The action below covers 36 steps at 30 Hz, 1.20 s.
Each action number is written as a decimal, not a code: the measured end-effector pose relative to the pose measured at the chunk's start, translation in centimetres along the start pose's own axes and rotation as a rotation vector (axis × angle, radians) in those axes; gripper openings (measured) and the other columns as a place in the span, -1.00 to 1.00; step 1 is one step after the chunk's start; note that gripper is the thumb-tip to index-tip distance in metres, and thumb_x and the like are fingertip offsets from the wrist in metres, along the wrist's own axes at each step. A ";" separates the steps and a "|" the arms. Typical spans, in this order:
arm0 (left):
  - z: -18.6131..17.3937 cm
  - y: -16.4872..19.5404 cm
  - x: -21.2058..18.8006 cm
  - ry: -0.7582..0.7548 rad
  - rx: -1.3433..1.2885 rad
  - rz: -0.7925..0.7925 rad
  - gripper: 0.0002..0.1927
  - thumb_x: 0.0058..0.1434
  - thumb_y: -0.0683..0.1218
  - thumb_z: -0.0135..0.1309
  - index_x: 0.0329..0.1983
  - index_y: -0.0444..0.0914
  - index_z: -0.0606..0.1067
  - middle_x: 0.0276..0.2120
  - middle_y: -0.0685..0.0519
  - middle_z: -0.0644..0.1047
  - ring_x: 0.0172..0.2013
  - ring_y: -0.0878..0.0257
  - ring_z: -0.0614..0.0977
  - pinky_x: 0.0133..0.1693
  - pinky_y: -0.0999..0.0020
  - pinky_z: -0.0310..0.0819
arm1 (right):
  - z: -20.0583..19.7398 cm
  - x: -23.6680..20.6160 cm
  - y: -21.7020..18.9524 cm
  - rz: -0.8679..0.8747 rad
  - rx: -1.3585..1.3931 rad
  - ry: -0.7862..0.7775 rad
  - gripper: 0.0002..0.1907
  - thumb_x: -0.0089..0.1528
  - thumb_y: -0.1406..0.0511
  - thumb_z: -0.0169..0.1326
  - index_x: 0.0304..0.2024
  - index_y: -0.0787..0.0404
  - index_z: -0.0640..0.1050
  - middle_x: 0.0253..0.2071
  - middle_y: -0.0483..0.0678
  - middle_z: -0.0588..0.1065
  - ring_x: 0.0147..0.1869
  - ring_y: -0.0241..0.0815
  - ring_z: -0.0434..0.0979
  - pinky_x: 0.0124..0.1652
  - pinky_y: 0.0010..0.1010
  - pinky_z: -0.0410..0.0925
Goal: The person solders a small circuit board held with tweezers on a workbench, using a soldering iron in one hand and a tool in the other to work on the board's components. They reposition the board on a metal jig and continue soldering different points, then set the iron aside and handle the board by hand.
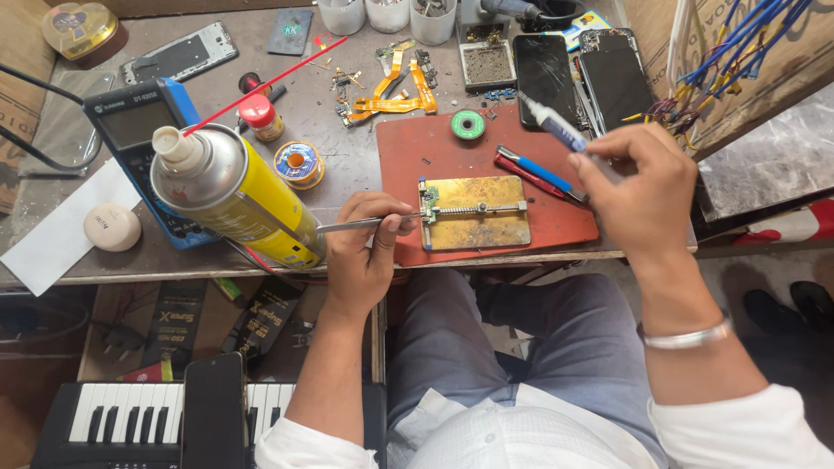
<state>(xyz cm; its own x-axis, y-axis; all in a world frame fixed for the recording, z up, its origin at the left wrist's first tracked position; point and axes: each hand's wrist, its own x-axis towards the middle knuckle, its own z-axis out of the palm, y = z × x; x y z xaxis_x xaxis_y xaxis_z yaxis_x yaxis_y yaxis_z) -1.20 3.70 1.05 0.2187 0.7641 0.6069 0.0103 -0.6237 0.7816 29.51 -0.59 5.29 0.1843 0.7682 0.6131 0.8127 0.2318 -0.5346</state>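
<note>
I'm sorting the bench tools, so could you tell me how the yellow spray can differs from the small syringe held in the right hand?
The yellow spray can is large, with a silver top and a thin red straw; the syringe is slim, white and blue. The can stands free on the bench, untouched, while the syringe is gripped in the right hand, tilted with its tip pointing up and away. Both are dispensers with narrow outlets.

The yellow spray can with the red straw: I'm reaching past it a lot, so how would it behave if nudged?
The spray can is tall and narrow, so it would probably tip rather than slide. Its round metal body would likely roll once down. The thin red straw sticks far out sideways, so it looks easy to snag, possibly near the left hand.
</note>
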 end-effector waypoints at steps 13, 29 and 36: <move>0.0 0.0 0.2 0.015 0.058 0.043 -0.84 0.50 -0.14 -0.01 -0.12 -0.34 0.50 -0.26 -0.03 0.55 -0.32 0.26 0.67 -0.25 0.40 0.59 | 3.0 4.0 3.8 -0.158 -0.217 -0.104 -0.67 0.15 0.31 0.42 -0.09 0.32 0.65 -0.05 0.11 0.58 0.00 0.08 0.59 -0.01 -0.22 0.44; 0.0 -0.4 0.2 0.021 0.040 0.029 -0.86 0.48 -0.15 0.01 -0.12 -0.34 0.50 -0.25 -0.04 0.56 -0.32 0.25 0.70 -0.25 0.40 0.60 | 11.8 15.6 3.6 -0.147 0.117 -0.071 -0.61 0.41 0.18 0.27 0.06 0.40 0.59 -0.23 0.10 0.64 -0.21 -0.22 0.64 -0.21 -0.40 0.45; 0.1 -0.3 0.1 0.032 0.040 0.018 -0.85 0.47 -0.13 0.02 -0.13 -0.34 0.50 -0.28 -0.02 0.56 -0.33 0.26 0.70 -0.26 0.41 0.59 | 8.5 13.8 2.8 -0.160 0.186 0.034 -0.76 0.40 0.32 0.02 -0.03 0.32 0.65 -0.37 -0.01 0.62 -0.33 -0.25 0.65 -0.28 -0.39 0.46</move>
<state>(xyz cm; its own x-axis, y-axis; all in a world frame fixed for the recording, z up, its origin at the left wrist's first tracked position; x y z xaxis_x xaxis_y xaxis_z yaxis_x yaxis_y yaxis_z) -1.04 3.91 0.86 0.1878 0.7575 0.6252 0.0458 -0.6426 0.7648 29.60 15.73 7.27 0.0825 0.6927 0.7165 0.7179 0.4573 -0.5248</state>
